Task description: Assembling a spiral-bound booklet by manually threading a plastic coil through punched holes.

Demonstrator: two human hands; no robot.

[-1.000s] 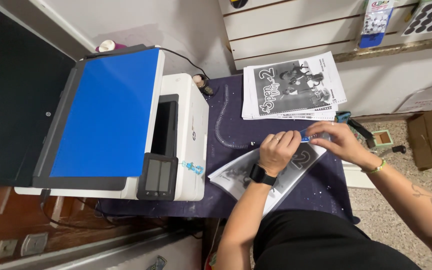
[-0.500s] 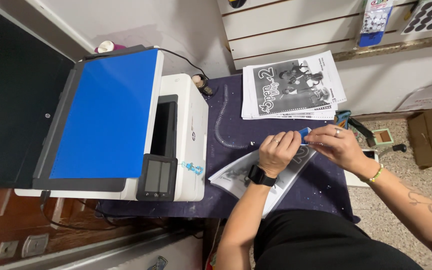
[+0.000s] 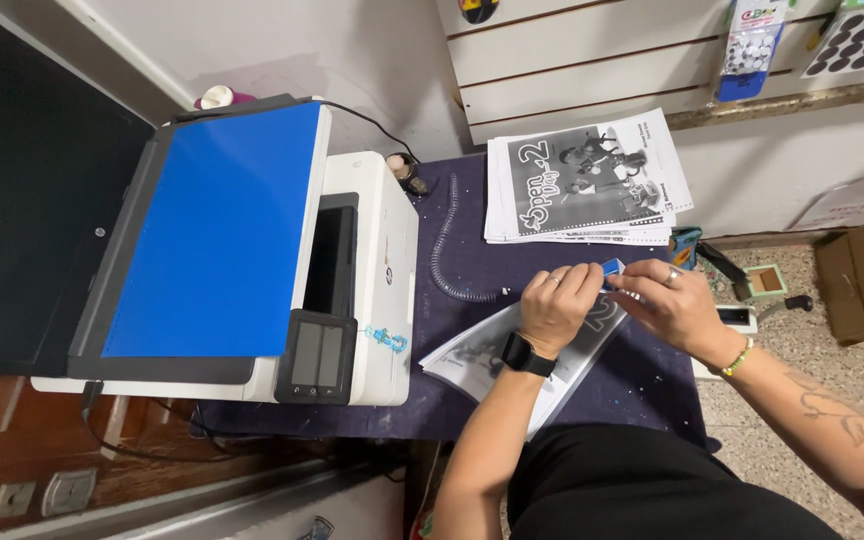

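Pinching a small blue object (image 3: 613,267) between them, the left hand (image 3: 557,305) and right hand (image 3: 677,305) work above a loose printed booklet (image 3: 472,355) near the desk's (image 3: 472,405) front edge; a plastic spiral coil (image 3: 444,250) lies unattached, and a second stack of printed pages (image 3: 582,180) waits at the rear edge.
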